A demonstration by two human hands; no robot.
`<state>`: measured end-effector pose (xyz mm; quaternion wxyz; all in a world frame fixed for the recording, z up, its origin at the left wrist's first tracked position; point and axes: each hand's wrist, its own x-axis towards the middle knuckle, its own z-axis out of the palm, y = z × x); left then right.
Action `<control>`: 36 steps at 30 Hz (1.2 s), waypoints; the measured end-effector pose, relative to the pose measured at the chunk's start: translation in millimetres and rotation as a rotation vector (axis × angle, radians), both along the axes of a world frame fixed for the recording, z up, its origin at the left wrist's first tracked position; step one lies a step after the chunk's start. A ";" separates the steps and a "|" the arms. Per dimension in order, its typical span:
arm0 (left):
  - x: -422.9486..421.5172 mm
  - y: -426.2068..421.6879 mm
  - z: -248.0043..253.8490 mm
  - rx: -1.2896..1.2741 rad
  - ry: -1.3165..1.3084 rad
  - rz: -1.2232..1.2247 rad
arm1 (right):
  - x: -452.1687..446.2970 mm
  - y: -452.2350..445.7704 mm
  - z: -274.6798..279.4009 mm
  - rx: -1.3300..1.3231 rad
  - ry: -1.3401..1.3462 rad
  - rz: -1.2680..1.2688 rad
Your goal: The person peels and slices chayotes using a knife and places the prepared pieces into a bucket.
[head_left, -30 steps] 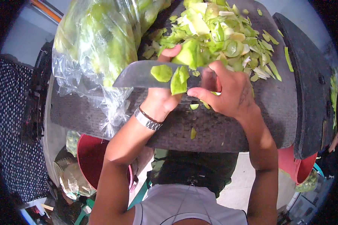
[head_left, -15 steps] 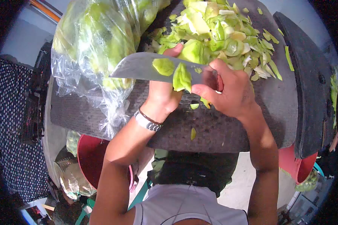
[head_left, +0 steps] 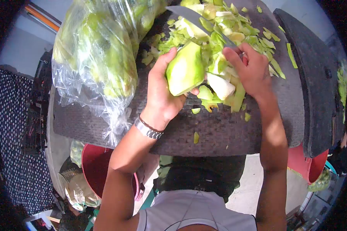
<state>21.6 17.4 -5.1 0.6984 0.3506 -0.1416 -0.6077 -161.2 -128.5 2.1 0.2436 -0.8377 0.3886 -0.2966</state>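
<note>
My left hand (head_left: 165,82) cups a peeled-looking, light green fruit (head_left: 186,69) with flat cut facets; its exact kind is not clear. My right hand (head_left: 250,69) is closed round the handle of a broad-bladed knife (head_left: 191,16), of which only a bit of red shows. The blade points up and left over a heap of green and whitish peelings (head_left: 235,29), apart from the fruit, with green slices against it. A whitish piece (head_left: 221,86) lies between my hands, among peelings.
A knotted clear plastic bag (head_left: 96,54) full of green fruit stands on the dark woven-textured table (head_left: 173,134) at the left. Red buckets (head_left: 92,165) sit below the table on both sides. A dark panel (head_left: 310,77) borders its right edge.
The knife has swung up and to the right, off the fruit, and its blade now points away from me. My left hand has turned, bringing the fruit into full view.
</note>
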 end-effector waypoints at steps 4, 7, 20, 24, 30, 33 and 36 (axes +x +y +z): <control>-3.8 -0.8 -2.9 0.007 0.017 0.116 | 10.6 28.2 3.0 0.159 -0.051 0.121; -1.3 -6.0 -15.4 -0.023 0.060 0.145 | 14.6 48.5 0.0 0.050 -0.036 0.275; -1.8 -4.4 -11.8 -0.023 0.094 0.083 | 16.8 52.5 -14.2 -0.143 -0.115 0.409; -2.0 -1.2 -10.6 -0.003 0.032 0.087 | 10.3 26.1 -10.0 -0.101 -0.071 0.196; -6.6 0.6 -7.5 -0.020 0.019 0.122 | 8.4 38.9 7.8 0.095 -0.039 0.256; -4.6 -5.4 -14.6 -0.055 0.018 0.105 | 14.5 55.1 1.0 -0.049 -0.058 0.373; -5.1 -3.8 -5.3 -0.049 0.093 0.040 | 16.4 56.0 -8.6 -0.110 -0.102 0.422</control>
